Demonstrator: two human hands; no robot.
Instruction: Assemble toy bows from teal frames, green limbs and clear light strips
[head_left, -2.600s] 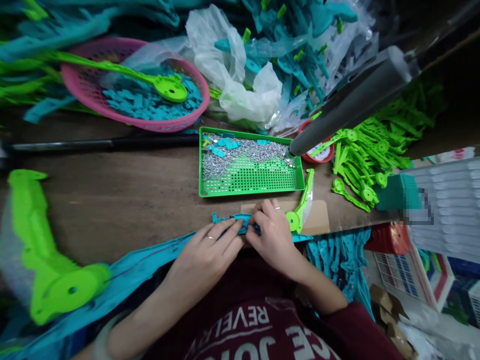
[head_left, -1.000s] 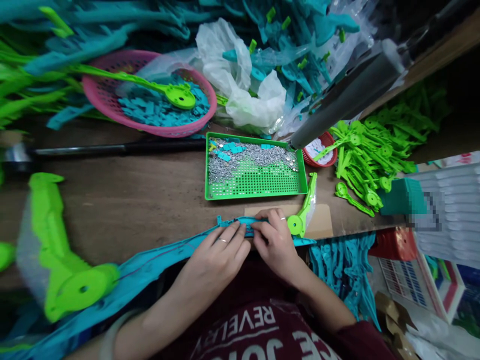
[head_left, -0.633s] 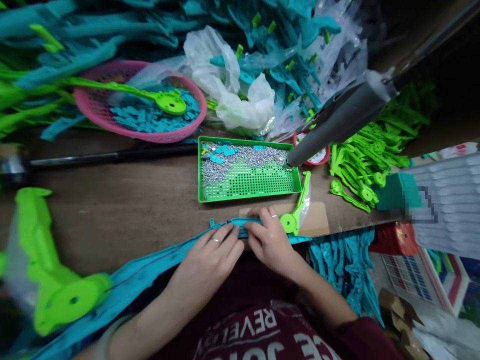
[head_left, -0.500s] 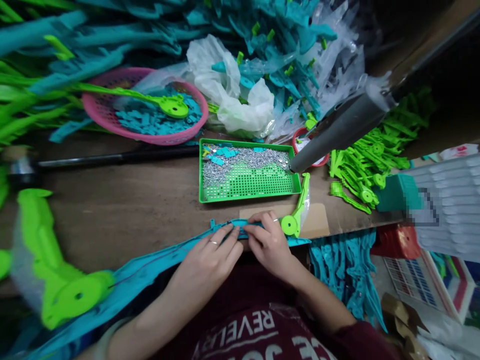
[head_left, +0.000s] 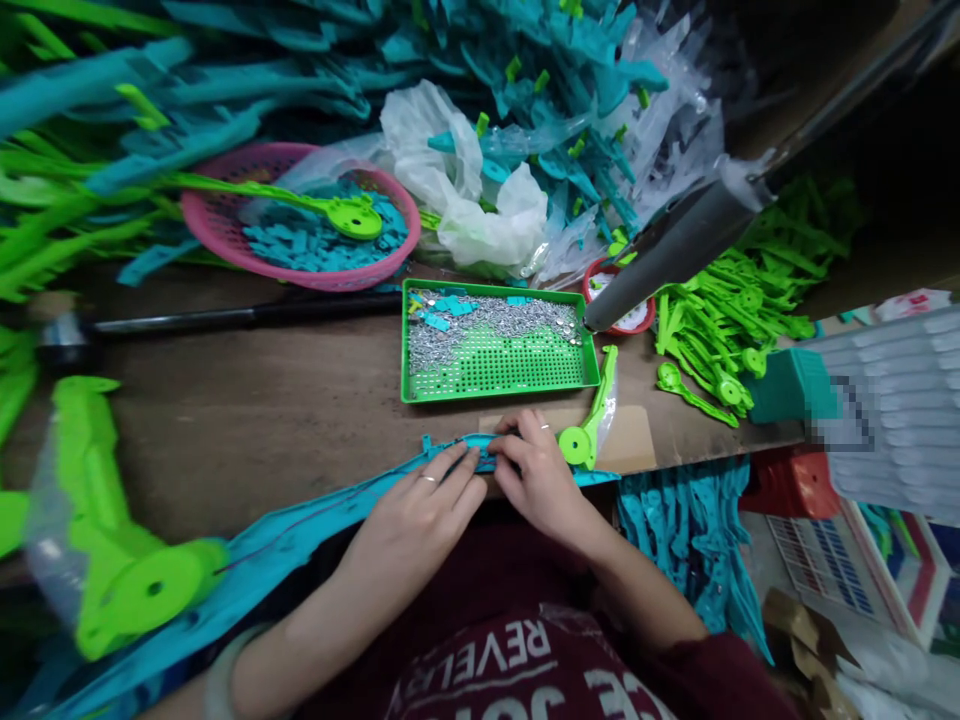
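Both hands meet at the desk's near edge: left hand [head_left: 420, 510] and right hand [head_left: 536, 470] pinch the teal strip [head_left: 300, 530], which runs eight-to-two o'clock.

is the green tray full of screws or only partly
Partly full: the screws heap along the far side of the green tray, while its near half shows bare perforated floor.

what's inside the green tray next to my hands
The green tray holds a heap of small silver metal bits and a few teal pieces. The heap covers the mesh floor beneath it.
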